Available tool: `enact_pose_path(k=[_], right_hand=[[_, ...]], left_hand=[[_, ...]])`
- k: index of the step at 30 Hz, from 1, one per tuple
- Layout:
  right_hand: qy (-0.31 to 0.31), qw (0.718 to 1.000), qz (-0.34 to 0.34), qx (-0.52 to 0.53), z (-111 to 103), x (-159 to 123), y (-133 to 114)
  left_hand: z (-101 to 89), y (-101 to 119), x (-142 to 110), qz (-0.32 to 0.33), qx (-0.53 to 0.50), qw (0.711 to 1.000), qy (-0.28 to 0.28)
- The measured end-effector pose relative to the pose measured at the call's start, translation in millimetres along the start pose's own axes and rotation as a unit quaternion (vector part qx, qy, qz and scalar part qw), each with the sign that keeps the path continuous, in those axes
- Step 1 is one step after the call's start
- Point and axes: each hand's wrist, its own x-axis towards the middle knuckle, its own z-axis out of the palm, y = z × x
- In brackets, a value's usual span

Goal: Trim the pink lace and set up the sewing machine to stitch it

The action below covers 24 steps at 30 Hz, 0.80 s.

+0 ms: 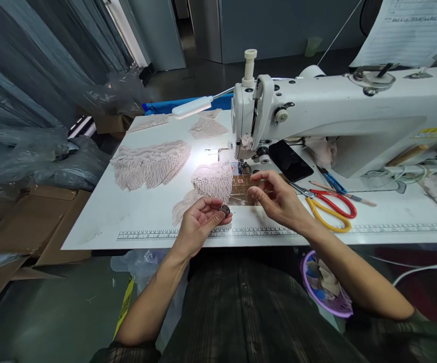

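My left hand (205,217) pinches a small dark metal bobbin case (225,210) between thumb and fingers, just above the front edge of the table. To its right, my right hand (276,197) hovers with thumb and forefinger apart; I see nothing between them, though a fine thread would be too thin to make out. Pale pink lace (213,180) lies beyond my left hand, beside the needle area of a white sewing machine (297,103). Under and beyond my right fingers is a shiny brown plate (241,192) on the tabletop.
More lace pieces (152,164) are spread on the left of the table (101,222). Scissors (333,209) with red and yellow handles, blue snips (331,179) and a black phone (291,160) lie right. A purple basket (327,302) of scraps stands below; cardboard boxes (33,222) are left.
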Motion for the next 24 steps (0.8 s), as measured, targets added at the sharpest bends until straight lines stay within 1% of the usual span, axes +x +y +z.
enact_pose_path(k=[1, 3, 5, 6, 8, 10, 12, 14, 17, 20, 22, 24], right_hand=[[0.009, 1.0, -0.005, -0.013, -2, 1, 2], [0.031, 0.996, -0.031, -0.072, -5, 5, 9], [0.043, 0.984, -0.058, -0.164, -6, 12, 18], [0.044, 0.973, -0.066, -0.216, -6, 16, 23], [0.028, 0.948, -0.07, -0.31, -5, 22, 35], [-0.006, 0.927, -0.072, -0.367, -4, 24, 47], [-0.041, 0.926, -0.079, -0.367, -4, 24, 58], [-0.051, 0.938, -0.09, -0.332, -5, 22, 66], [-0.028, 0.955, -0.091, -0.282, -10, 21, 70], [-0.013, 0.964, -0.06, -0.26, -15, 20, 67], [-0.006, 0.964, -0.032, -0.264, -17, 19, 64], [0.004, 0.963, -0.013, -0.27, -17, 17, 61]], left_hand=[[-0.1, -1, -1, 0.003, 0.006, 1.0, 0.002], [-0.9, -2, -6, 0.009, 0.013, 1.0, 0.002], [-3.1, -2, -12, 0.012, 0.011, 1.0, 0.006], [-4.8, -2, -16, 0.013, 0.011, 1.0, 0.011], [-9.4, -1, -26, 0.011, 0.014, 1.0, 0.024], [-15.6, -1, -38, 0.001, 0.014, 0.999, 0.039], [-22.7, -2, -50, -0.007, 0.009, 0.999, 0.05], [-29.7, -4, -61, -0.008, 0.001, 0.998, 0.062], [-38.6, -8, -75, -0.012, -0.009, 0.997, 0.078], [-46.6, -14, -88, -0.026, -0.028, 0.995, 0.09], [-53.7, -23, -97, -0.043, -0.043, 0.993, 0.104], [-62.7, -39, -107, -0.072, -0.066, 0.987, 0.127]])
